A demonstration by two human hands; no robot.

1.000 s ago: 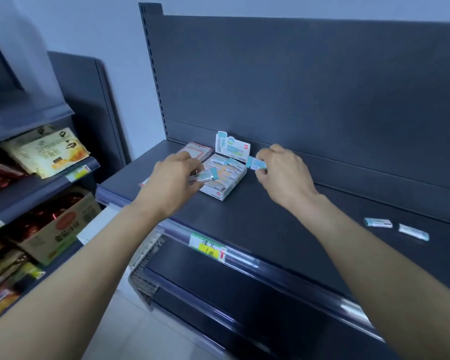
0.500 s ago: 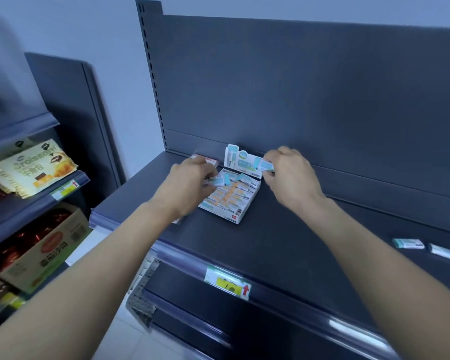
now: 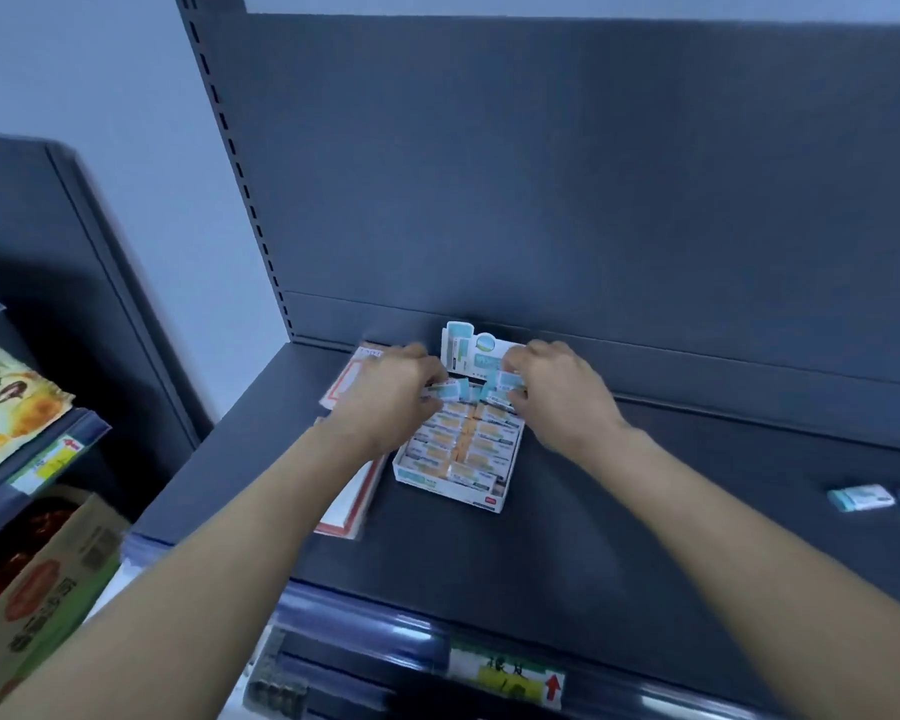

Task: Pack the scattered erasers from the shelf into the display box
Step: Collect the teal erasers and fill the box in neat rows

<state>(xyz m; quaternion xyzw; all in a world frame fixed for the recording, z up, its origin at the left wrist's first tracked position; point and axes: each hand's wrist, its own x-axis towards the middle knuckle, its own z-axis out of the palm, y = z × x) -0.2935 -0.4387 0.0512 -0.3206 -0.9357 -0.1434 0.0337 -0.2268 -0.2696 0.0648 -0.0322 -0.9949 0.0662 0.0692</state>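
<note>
Dark shelf (image 3: 645, 511) holds the display box (image 3: 450, 485) by its back panel, where left hand (image 3: 391, 402) and right hand (image 3: 559, 402) fingers (image 3: 430, 376) each pinch a blue eraser (image 3: 444, 391) over the far row, seemingly to slot it in; loose erasers (image 3: 861, 497) lie far right.

My white display box (image 3: 450, 485) sits open on the shelf (image 3: 619, 537), with rows of wrapped erasers (image 3: 463, 439) lying flat inside. Over its far end, my left hand (image 3: 391, 394) pinches a blue-sleeved eraser (image 3: 444, 391) and my right hand (image 3: 557, 392) another eraser (image 3: 509, 380). Two loose erasers (image 3: 861, 497) lie flat well to the box's right.
</note>
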